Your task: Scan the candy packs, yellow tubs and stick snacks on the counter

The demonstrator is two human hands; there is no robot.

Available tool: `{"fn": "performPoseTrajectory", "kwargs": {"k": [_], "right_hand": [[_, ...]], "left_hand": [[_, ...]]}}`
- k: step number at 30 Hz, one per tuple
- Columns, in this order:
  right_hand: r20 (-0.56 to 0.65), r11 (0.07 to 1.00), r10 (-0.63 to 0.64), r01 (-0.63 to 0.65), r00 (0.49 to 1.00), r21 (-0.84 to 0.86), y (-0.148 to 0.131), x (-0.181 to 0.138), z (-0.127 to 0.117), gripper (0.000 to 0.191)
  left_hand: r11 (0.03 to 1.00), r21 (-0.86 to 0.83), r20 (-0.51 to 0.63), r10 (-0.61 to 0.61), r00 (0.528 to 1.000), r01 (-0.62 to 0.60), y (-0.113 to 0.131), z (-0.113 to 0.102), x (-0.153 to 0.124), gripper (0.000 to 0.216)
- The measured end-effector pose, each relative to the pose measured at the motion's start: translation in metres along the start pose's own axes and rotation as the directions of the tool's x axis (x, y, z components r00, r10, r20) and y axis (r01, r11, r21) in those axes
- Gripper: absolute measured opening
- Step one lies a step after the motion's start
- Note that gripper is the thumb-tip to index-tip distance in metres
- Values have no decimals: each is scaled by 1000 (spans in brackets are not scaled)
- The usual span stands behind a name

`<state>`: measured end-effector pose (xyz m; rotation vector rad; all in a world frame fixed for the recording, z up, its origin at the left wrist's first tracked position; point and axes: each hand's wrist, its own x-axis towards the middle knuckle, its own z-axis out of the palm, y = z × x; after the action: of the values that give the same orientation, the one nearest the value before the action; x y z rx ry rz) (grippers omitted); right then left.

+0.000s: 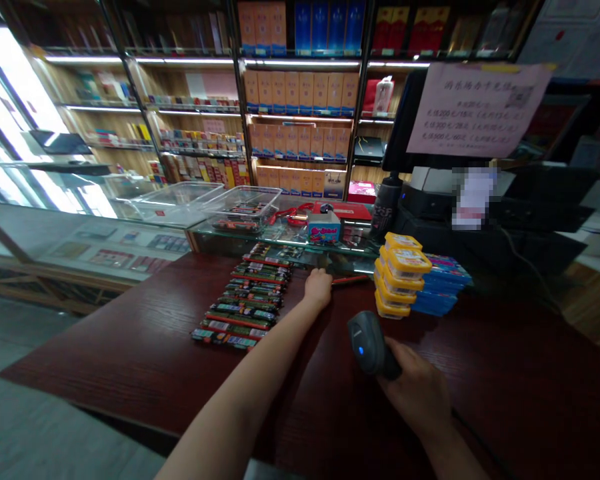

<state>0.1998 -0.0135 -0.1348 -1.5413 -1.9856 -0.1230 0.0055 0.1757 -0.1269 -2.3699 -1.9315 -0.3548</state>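
My right hand (420,390) is wrapped around the handle of a dark barcode scanner (367,343), held over the table with a small blue light glowing on it. Farther forward, my left hand (319,288) is closed on one end of a slim dark packet (351,281) with a reddish edge, which sticks out to its right. Left of that hand lies a long row of similar slim packets (245,303), dark with colourful print. A stack of yellow-lidded boxes (403,277) stands to the right, with blue packs (437,287) behind it.
Along the back of the dark red table (145,327) runs a glass counter holding clear plastic trays (240,207) and a small blue box (324,227). A monitor with a paper sign (480,110) stands at the right. The scanner's cable (475,437) trails off lower right.
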Motion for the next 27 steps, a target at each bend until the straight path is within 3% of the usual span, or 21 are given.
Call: {"fn": "performPoseTrajectory", "kwargs": {"k": [3,10,17,19,23,27], "right_hand": [[-19,1000,-17,17,1000,-14,0,-1,-1,29],[4,1000,26,-27,1000,12,-2,-3,-2,30],[89,981,114,-127,989,145,4,3,-3,36],[142,937,177,-211,974,279,4,8,-4,41],[213,750,239,-319,947,579,-8,14,-7,42],[260,644,280,-382,924,663,-25,10,-11,41]], "left_hand": [[1000,-13,-37,-14,999,13,-8,-10,-26,17],[989,-149,-299,-39,954,-6,-27,-24,-95,22],[982,-191,-430,-99,898,16,-35,-21,-114,23],[979,-202,-439,-115,891,26,-36,-19,-113,24],[979,-201,-447,-124,886,36,-35,-17,-111,23],[978,-200,-451,-139,882,52,-34,-16,-111,20]]}}
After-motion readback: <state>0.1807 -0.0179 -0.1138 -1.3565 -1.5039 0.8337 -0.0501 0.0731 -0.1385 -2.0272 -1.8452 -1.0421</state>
